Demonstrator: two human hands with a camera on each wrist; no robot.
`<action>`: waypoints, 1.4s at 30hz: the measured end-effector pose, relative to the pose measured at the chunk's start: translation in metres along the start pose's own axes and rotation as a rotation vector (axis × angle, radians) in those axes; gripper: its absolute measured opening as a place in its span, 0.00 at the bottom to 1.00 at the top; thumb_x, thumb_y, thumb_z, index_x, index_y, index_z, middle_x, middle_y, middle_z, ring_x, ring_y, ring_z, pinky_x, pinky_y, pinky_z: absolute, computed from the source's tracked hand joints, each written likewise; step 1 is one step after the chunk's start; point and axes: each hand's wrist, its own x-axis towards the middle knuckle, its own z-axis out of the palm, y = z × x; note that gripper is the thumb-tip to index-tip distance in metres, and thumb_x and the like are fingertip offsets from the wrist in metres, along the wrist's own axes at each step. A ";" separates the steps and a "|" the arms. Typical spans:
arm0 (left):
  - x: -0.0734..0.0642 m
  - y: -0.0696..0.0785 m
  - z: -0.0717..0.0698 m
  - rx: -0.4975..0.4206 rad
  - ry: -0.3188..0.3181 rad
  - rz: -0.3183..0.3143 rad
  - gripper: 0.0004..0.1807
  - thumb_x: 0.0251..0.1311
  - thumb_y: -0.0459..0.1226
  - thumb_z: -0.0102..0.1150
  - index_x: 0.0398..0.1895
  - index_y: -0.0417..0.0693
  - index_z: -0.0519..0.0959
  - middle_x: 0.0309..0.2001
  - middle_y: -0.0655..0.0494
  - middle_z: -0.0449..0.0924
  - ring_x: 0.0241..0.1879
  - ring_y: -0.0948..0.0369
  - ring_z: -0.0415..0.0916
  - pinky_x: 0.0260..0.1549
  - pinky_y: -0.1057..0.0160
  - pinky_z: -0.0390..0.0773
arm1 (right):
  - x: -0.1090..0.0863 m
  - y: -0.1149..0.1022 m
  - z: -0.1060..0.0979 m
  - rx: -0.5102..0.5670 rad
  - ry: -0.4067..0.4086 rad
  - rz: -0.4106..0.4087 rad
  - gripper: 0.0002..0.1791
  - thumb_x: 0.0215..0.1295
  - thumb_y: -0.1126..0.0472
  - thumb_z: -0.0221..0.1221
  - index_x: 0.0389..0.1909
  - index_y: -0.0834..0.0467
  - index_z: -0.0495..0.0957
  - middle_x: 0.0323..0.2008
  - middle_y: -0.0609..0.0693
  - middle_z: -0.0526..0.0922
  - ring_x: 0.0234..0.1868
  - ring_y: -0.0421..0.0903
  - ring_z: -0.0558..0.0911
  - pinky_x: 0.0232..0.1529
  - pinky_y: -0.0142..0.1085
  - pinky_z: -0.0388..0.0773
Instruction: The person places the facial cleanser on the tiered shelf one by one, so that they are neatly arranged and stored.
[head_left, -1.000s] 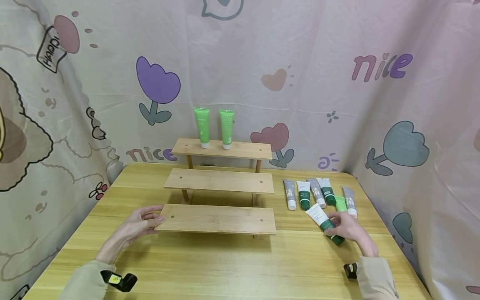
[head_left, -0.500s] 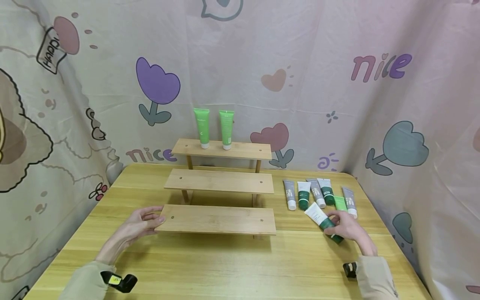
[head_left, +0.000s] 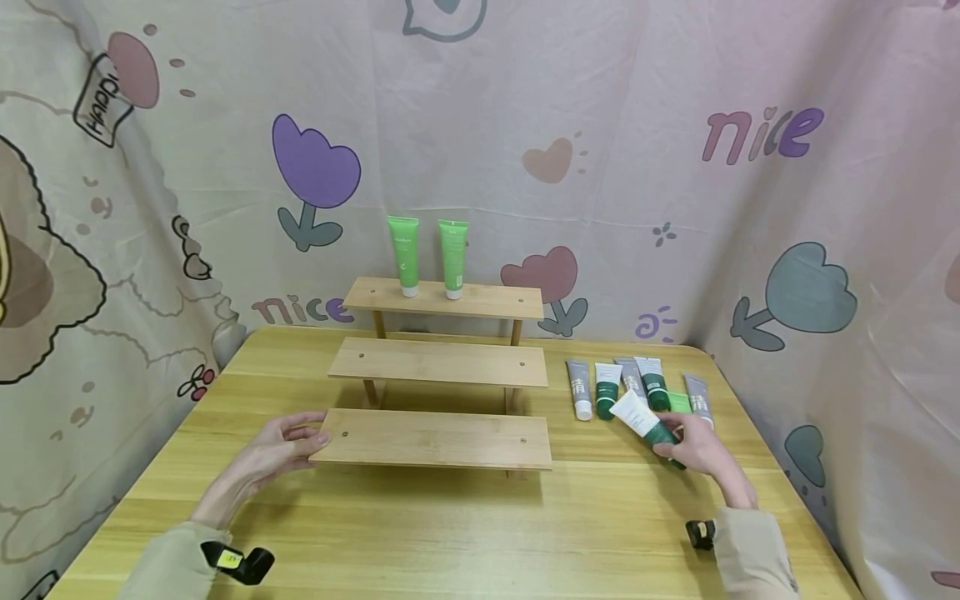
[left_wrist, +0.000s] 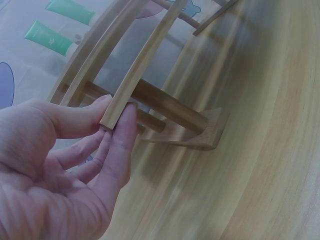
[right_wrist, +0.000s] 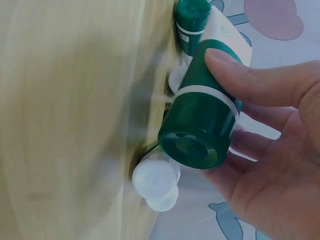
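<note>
My left hand (head_left: 279, 446) pinches the left end of the lowest board (head_left: 431, 437) of a three-step wooden display rack; in the left wrist view the thumb lies on one face of the board (left_wrist: 145, 60) and the fingers on the other. On the right, my right hand (head_left: 697, 446) grips a white and dark green squeeze tube (head_left: 639, 414) between thumb and fingers. In the right wrist view its green cap (right_wrist: 197, 130) faces the camera, and the tube is tilted above the table. Two light green tubes (head_left: 405, 254) stand caps down on the top board (head_left: 487, 298).
Several more tubes lie at the table's right: a grey tube (head_left: 579, 389), a white and green tube (head_left: 607, 390), another green one (head_left: 653, 383), a light green one (head_left: 679, 403) and a grey one (head_left: 698, 398). A patterned curtain (head_left: 600, 100) hangs behind the wooden table (head_left: 420, 542).
My right hand has lifted the white and green tube and moved slightly away from me, toward the other tubes. My left hand stays on the rack's lowest board.
</note>
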 end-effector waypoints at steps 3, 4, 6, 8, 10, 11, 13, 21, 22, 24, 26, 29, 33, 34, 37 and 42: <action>0.000 0.000 0.000 -0.003 -0.002 0.001 0.39 0.72 0.35 0.56 0.74 0.21 0.49 0.63 0.22 0.66 0.47 0.69 0.78 0.48 0.61 0.87 | 0.002 -0.004 -0.001 -0.014 0.046 0.014 0.28 0.54 0.68 0.69 0.56 0.75 0.75 0.41 0.67 0.83 0.38 0.54 0.81 0.33 0.35 0.76; 0.000 0.000 0.000 -0.003 -0.002 0.002 0.39 0.72 0.35 0.56 0.74 0.21 0.49 0.63 0.23 0.66 0.47 0.69 0.78 0.48 0.61 0.87 | 0.003 -0.005 -0.001 -0.017 0.063 0.015 0.28 0.55 0.67 0.69 0.55 0.75 0.75 0.41 0.68 0.83 0.39 0.55 0.81 0.34 0.36 0.76; 0.001 0.000 0.000 -0.003 -0.001 0.001 0.39 0.72 0.35 0.56 0.74 0.21 0.49 0.61 0.26 0.69 0.47 0.69 0.79 0.48 0.61 0.87 | 0.005 -0.008 -0.002 -0.017 0.088 0.018 0.28 0.55 0.67 0.69 0.56 0.75 0.75 0.43 0.70 0.83 0.40 0.57 0.82 0.36 0.39 0.77; 0.001 0.000 0.000 -0.007 0.001 -0.002 0.39 0.72 0.35 0.56 0.74 0.21 0.49 0.59 0.32 0.73 0.46 0.69 0.79 0.48 0.60 0.87 | 0.007 -0.011 -0.002 -0.014 0.111 0.018 0.29 0.56 0.67 0.69 0.57 0.75 0.74 0.45 0.71 0.82 0.41 0.58 0.81 0.38 0.43 0.78; 0.001 0.000 0.000 -0.010 0.003 -0.007 0.39 0.72 0.35 0.56 0.74 0.21 0.49 0.56 0.40 0.77 0.45 0.69 0.79 0.47 0.60 0.87 | 0.009 -0.015 -0.002 -0.016 0.136 0.012 0.29 0.56 0.67 0.70 0.57 0.75 0.75 0.46 0.72 0.82 0.42 0.59 0.82 0.39 0.45 0.78; 0.001 0.000 0.000 -0.013 0.005 -0.010 0.39 0.72 0.35 0.57 0.74 0.21 0.49 0.54 0.44 0.78 0.45 0.69 0.80 0.47 0.60 0.87 | 0.010 -0.017 -0.002 -0.018 0.149 0.010 0.29 0.56 0.66 0.70 0.57 0.74 0.75 0.47 0.72 0.82 0.43 0.60 0.82 0.40 0.46 0.78; 0.001 0.001 0.000 -0.018 0.008 -0.016 0.39 0.72 0.35 0.57 0.74 0.21 0.49 0.52 0.49 0.79 0.44 0.69 0.80 0.47 0.61 0.87 | 0.013 -0.020 -0.001 -0.012 0.176 0.001 0.29 0.56 0.66 0.70 0.57 0.75 0.74 0.47 0.73 0.82 0.43 0.61 0.82 0.39 0.45 0.78; 0.001 0.001 0.000 -0.017 0.007 -0.020 0.39 0.72 0.35 0.57 0.74 0.21 0.49 0.52 0.50 0.78 0.44 0.69 0.80 0.46 0.61 0.87 | 0.027 -0.035 0.000 0.064 0.245 -0.035 0.26 0.56 0.69 0.69 0.55 0.74 0.75 0.44 0.70 0.83 0.39 0.56 0.81 0.37 0.35 0.74; 0.001 0.001 0.000 -0.018 0.007 -0.021 0.39 0.72 0.35 0.57 0.74 0.21 0.49 0.51 0.50 0.78 0.44 0.69 0.80 0.46 0.61 0.87 | 0.029 -0.037 -0.001 0.075 0.248 -0.031 0.26 0.56 0.68 0.69 0.55 0.74 0.75 0.44 0.70 0.83 0.39 0.56 0.81 0.37 0.35 0.73; 0.001 0.001 -0.001 -0.021 0.008 -0.023 0.39 0.72 0.35 0.57 0.74 0.21 0.49 0.50 0.52 0.78 0.44 0.69 0.80 0.46 0.61 0.87 | 0.032 -0.041 -0.002 0.088 0.260 -0.020 0.27 0.56 0.68 0.69 0.56 0.73 0.75 0.44 0.70 0.82 0.40 0.58 0.81 0.38 0.36 0.75; 0.001 0.001 -0.001 -0.021 0.007 -0.024 0.39 0.72 0.35 0.57 0.74 0.21 0.49 0.50 0.52 0.79 0.44 0.69 0.80 0.46 0.61 0.87 | 0.036 -0.045 -0.003 0.112 0.273 -0.022 0.27 0.56 0.68 0.68 0.57 0.73 0.75 0.46 0.72 0.82 0.42 0.61 0.82 0.40 0.39 0.78; 0.001 0.001 -0.001 -0.021 0.007 -0.024 0.39 0.72 0.35 0.57 0.74 0.22 0.49 0.50 0.52 0.79 0.44 0.69 0.80 0.47 0.60 0.87 | 0.042 -0.050 -0.004 0.169 0.292 -0.030 0.26 0.57 0.69 0.68 0.57 0.73 0.74 0.47 0.73 0.82 0.45 0.65 0.83 0.46 0.48 0.84; 0.001 0.001 -0.001 -0.019 0.004 -0.021 0.39 0.72 0.35 0.56 0.74 0.22 0.48 0.51 0.51 0.78 0.44 0.69 0.80 0.47 0.60 0.87 | 0.048 -0.058 -0.006 0.278 0.279 0.015 0.29 0.59 0.67 0.68 0.60 0.73 0.72 0.52 0.74 0.80 0.51 0.66 0.82 0.55 0.54 0.83; 0.001 0.001 -0.001 -0.018 0.005 -0.022 0.39 0.72 0.35 0.56 0.74 0.22 0.48 0.51 0.51 0.78 0.44 0.69 0.80 0.47 0.60 0.87 | 0.050 -0.061 -0.007 0.308 0.272 0.035 0.30 0.59 0.66 0.68 0.61 0.72 0.72 0.54 0.73 0.80 0.52 0.66 0.82 0.55 0.50 0.83; 0.001 0.002 0.000 -0.018 0.005 -0.022 0.39 0.72 0.35 0.56 0.74 0.22 0.49 0.50 0.51 0.78 0.44 0.68 0.80 0.47 0.60 0.87 | 0.054 -0.067 -0.009 0.383 0.250 0.079 0.32 0.60 0.64 0.69 0.63 0.70 0.71 0.57 0.71 0.79 0.55 0.62 0.81 0.53 0.34 0.82; 0.001 0.000 -0.001 -0.016 0.002 -0.013 0.39 0.72 0.35 0.56 0.74 0.22 0.49 0.53 0.47 0.78 0.45 0.69 0.80 0.47 0.60 0.87 | 0.059 -0.077 -0.014 0.491 0.224 0.086 0.30 0.60 0.61 0.70 0.62 0.67 0.73 0.58 0.67 0.79 0.52 0.50 0.80 0.49 0.24 0.76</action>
